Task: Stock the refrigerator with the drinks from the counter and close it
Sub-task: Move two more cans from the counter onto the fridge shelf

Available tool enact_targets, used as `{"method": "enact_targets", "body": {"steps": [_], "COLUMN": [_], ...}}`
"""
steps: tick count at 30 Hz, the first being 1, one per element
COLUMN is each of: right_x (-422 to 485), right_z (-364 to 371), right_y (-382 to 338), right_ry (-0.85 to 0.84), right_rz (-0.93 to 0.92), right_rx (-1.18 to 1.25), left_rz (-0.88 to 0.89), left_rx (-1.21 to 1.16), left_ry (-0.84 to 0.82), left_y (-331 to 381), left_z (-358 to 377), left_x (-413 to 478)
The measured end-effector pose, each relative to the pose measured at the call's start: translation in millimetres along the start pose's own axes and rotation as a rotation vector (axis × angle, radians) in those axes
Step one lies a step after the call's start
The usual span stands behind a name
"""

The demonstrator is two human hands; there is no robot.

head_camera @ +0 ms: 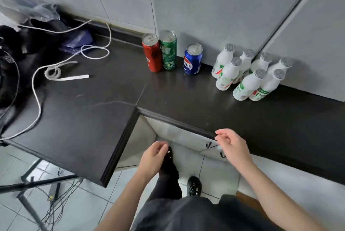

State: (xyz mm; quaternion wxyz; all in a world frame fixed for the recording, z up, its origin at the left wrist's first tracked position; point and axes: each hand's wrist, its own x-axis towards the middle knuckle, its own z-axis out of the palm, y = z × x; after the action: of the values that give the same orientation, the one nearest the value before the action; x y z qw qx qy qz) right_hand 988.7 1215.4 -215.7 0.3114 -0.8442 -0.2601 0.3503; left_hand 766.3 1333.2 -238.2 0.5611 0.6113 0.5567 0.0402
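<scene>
Drinks stand at the back of the dark counter (93, 111): we see a red can (152, 54) touching a green can (169, 53) at twelve o'clock, a blue can (192, 61) near them, and seven white bottles (226, 75) clustered at two o'clock. Our left hand (154, 157) at six o'clock and right hand (231, 146) at four o'clock hold nothing, fingers loosely curled and slightly apart.

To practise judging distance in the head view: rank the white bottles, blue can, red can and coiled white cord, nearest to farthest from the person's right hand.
From the right hand:
1. white bottles, back right of the counter.
2. blue can, back middle.
3. red can, farther left at the back.
4. coiled white cord, far left.
</scene>
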Motion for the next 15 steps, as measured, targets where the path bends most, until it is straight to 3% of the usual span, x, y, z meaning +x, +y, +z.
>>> {"method": "enact_targets", "body": {"steps": [5, 9, 12, 15], "right_x": [49, 86, 115, 135], "right_z": [21, 26, 29, 33], "right_y": [-54, -87, -114, -141], "right_ry": [0.028, 0.047, 0.159, 0.292], "right_rz": [-0.015, 0.005, -0.020, -0.050], "right_rx": [0.066, 0.059, 0.066, 0.095], "left_rz": [0.203, 0.352, 0.486, 0.557], "left_rx": [-0.192, -0.174, -0.090, -0.064], "left_ry": [0.141, 0.271, 0.419, 0.408], "left_y": [64, 107, 130, 145], "left_z": [-38, -72, -90, -96], "left_x": [64, 125, 163, 187]}}
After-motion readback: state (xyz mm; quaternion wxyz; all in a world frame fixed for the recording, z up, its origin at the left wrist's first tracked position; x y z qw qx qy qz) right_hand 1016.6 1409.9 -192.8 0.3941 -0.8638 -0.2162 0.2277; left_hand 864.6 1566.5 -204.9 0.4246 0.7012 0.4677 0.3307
